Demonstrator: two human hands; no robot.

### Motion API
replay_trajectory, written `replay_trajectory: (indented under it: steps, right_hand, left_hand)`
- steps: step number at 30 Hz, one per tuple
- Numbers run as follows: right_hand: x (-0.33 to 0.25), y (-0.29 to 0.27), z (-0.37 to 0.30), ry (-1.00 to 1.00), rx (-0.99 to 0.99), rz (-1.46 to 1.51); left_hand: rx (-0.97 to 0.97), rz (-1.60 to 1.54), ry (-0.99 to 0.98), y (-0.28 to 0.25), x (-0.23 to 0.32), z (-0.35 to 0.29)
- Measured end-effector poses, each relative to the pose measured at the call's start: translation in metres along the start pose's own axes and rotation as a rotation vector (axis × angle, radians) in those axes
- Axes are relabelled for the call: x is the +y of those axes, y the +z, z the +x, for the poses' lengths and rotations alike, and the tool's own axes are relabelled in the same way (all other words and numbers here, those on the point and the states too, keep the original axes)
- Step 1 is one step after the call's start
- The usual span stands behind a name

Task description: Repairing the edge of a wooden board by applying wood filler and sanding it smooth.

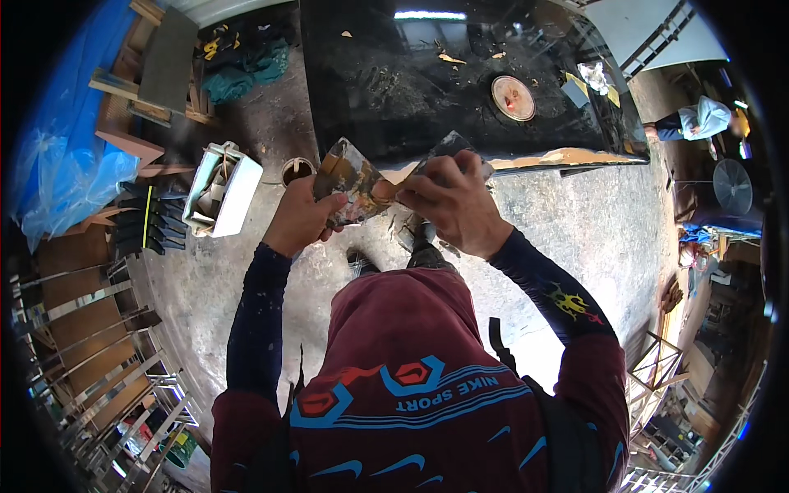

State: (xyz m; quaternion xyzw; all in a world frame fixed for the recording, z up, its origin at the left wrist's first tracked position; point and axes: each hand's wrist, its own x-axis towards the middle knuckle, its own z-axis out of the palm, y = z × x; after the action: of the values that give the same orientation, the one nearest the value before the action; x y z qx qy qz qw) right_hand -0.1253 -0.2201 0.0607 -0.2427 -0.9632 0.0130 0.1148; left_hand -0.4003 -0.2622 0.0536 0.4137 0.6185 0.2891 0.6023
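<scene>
My left hand (297,217) grips a flat square plate (345,168) smeared with brown and grey putty, thumb on top. My right hand (462,207) is closed around a second flat plate, a dark putty spreader (449,145), fingers bent over its face. The two plates meet or nearly touch at their lower inner corners, with tan putty (383,191) there. Both are held just off the near edge of a glossy black tabletop or panel (370,107). A strip of bare tan filler (567,156) runs along that edge.
On the black surface lie a round putty-stained lid (514,98), crumpled paper (593,78) and flakes. An open tin (298,171) and a white bin (238,193) stand on the floor to the left. Metal frames (99,320) line the far left. Another person (703,119) and a fan (731,186) are at the right.
</scene>
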Motion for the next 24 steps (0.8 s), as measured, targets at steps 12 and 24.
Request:
replay_trajectory:
  steps: [12, 24]
  right_hand:
    - [0.007, 0.003, -0.021, -0.077, 0.242, 0.255]
    - [-0.001, -0.002, -0.037, 0.303, 0.474, 0.917]
  left_hand:
    - [-0.22, -0.177, 0.021, -0.003, 0.003, -0.006]
    - [-0.118, 0.041, 0.194, 0.023, 0.028, 0.012]
